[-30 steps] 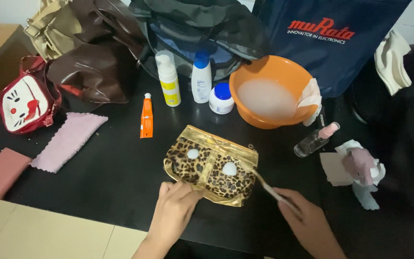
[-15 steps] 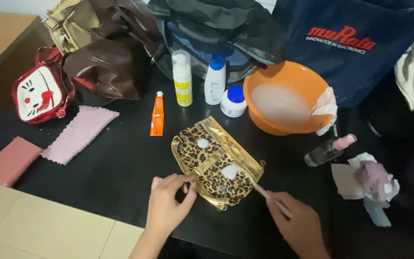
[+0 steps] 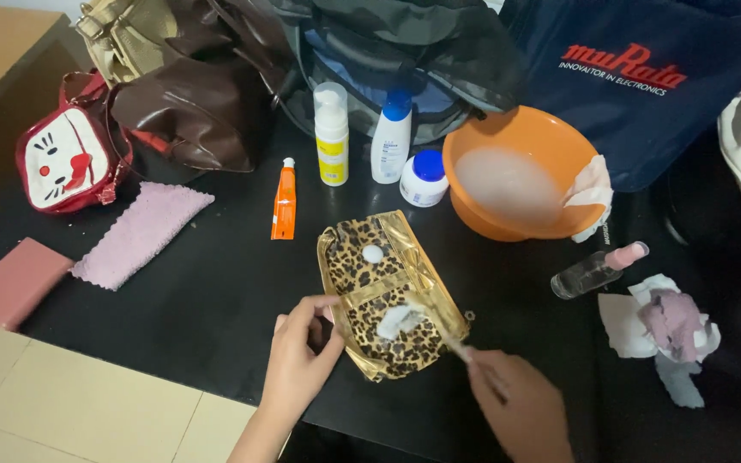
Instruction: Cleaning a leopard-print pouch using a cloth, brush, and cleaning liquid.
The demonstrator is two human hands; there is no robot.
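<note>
Head view: the left hand (image 3: 300, 367) pinches the near left edge of a leopard-print pouch (image 3: 385, 296) lying flat on the black table (image 3: 207, 291), near centre. The right hand (image 3: 518, 403) is closed around a small brush (image 3: 433, 324), bristles in white foam on the pouch. The pouch looks light, soft and likely slippery where wet, best held by its gold rim.

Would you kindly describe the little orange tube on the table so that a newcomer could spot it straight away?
Start at the big orange bowl on the black table. Go left past the white jar with a blue lid and two white bottles to the orange tube, which lies flat. It is the only slim orange thing with a white cap, just above the leopard pouch.
</note>
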